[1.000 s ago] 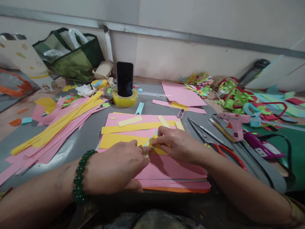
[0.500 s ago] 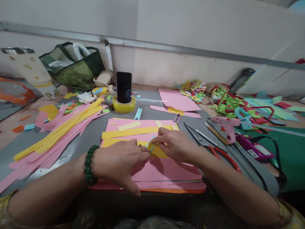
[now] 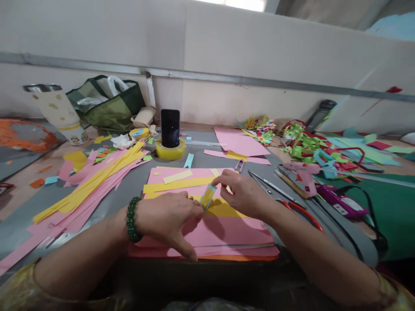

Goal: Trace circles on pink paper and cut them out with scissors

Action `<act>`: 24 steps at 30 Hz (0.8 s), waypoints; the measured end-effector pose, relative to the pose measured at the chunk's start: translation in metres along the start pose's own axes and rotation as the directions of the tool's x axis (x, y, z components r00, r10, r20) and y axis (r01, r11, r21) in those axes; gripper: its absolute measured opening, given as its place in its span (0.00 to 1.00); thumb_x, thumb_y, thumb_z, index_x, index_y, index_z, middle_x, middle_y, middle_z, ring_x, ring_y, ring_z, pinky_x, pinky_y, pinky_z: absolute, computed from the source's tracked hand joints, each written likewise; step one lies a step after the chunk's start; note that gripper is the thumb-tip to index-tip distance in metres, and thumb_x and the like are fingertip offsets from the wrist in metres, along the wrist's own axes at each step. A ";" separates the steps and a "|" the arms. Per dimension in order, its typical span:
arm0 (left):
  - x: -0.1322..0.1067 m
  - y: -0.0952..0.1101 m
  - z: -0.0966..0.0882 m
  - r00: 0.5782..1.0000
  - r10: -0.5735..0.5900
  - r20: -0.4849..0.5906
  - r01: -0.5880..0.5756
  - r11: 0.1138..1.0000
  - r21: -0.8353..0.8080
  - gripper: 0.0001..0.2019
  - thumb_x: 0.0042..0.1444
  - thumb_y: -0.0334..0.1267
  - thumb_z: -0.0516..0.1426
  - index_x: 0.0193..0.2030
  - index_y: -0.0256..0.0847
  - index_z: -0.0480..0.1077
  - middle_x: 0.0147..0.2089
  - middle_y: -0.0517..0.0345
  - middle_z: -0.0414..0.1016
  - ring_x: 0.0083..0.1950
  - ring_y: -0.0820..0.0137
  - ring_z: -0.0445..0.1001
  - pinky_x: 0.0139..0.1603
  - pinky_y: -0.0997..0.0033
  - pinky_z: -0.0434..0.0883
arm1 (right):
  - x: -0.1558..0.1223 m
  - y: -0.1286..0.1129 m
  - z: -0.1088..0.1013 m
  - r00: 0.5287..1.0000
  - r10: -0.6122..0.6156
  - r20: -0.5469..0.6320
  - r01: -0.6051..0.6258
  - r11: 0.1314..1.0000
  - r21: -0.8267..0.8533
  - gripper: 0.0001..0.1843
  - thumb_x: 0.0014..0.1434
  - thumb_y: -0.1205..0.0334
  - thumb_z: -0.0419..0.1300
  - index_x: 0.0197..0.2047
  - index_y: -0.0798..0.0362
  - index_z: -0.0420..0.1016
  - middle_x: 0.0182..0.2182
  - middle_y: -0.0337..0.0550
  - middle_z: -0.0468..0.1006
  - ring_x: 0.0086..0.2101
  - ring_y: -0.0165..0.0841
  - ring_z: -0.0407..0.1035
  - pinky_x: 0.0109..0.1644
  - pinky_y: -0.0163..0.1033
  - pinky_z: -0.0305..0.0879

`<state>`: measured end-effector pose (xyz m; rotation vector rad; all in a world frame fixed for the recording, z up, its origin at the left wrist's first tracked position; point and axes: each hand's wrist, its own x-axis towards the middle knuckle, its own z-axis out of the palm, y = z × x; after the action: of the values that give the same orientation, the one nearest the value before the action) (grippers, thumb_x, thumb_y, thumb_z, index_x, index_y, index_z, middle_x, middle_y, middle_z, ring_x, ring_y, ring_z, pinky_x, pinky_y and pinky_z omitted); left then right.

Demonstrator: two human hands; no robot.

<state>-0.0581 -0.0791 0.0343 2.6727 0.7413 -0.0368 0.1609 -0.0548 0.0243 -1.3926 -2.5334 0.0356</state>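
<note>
A short light-blue paper strip with a yellow strip lying on it is slanted over the pink paper stack. My right hand pinches its upper end between thumb and fingers. The fingertips of my left hand rest at its lower end; the thumb is spread well away, and part of the fingers is hidden. Beneath the hands, a wide yellow strip crosses the stack. Behind them lie another yellow strip and a pale yellow piece.
Left is a pile of pink and yellow strips. A phone stands in a yellow tape roll. On the right lie red-handled scissors, a pink glue gun and a purple device. Behind is a green bag.
The yellow-on-blue strip now shows its face more fully, its upper end drawn slightly up by my right hand. My left hand stays at its lower end. The camera view has tilted upward.
</note>
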 end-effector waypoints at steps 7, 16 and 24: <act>0.001 0.000 -0.001 1.000 -0.015 0.015 0.016 0.997 -0.072 0.18 0.49 0.54 0.59 0.36 0.41 0.69 0.37 0.55 0.74 0.40 0.64 0.69 0.34 0.71 0.60 | 0.008 0.013 -0.033 0.894 0.231 -0.385 -0.161 0.965 0.206 0.05 0.54 0.61 0.60 0.30 0.53 0.71 0.24 0.37 0.73 0.22 0.27 0.61 0.28 0.33 0.54; 0.012 -0.024 -0.006 1.000 0.026 0.001 -0.024 0.917 -0.398 0.10 0.58 0.37 0.51 0.35 0.39 0.74 0.32 0.58 0.76 0.31 0.72 0.70 0.32 0.75 0.61 | 0.019 -0.001 0.006 0.928 0.360 0.096 -0.368 0.927 0.079 0.20 0.50 0.41 0.60 0.32 0.51 0.73 0.28 0.43 0.77 0.29 0.36 0.68 0.28 0.36 0.50; 0.032 -0.038 0.012 0.876 -0.385 -0.291 0.198 0.837 -0.510 0.12 0.54 0.44 0.54 0.34 0.36 0.71 0.30 0.57 0.72 0.29 0.72 0.69 0.29 0.74 0.64 | 0.020 0.009 0.032 0.929 0.324 0.177 -0.360 0.902 0.238 0.29 0.41 0.50 0.67 0.47 0.49 0.68 0.32 0.38 0.77 0.30 0.33 0.69 0.27 0.33 0.53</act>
<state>-0.0490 -0.0370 0.0066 2.0942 1.1226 0.5370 0.1508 -0.0303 -0.0035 -1.7483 -2.2387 0.5308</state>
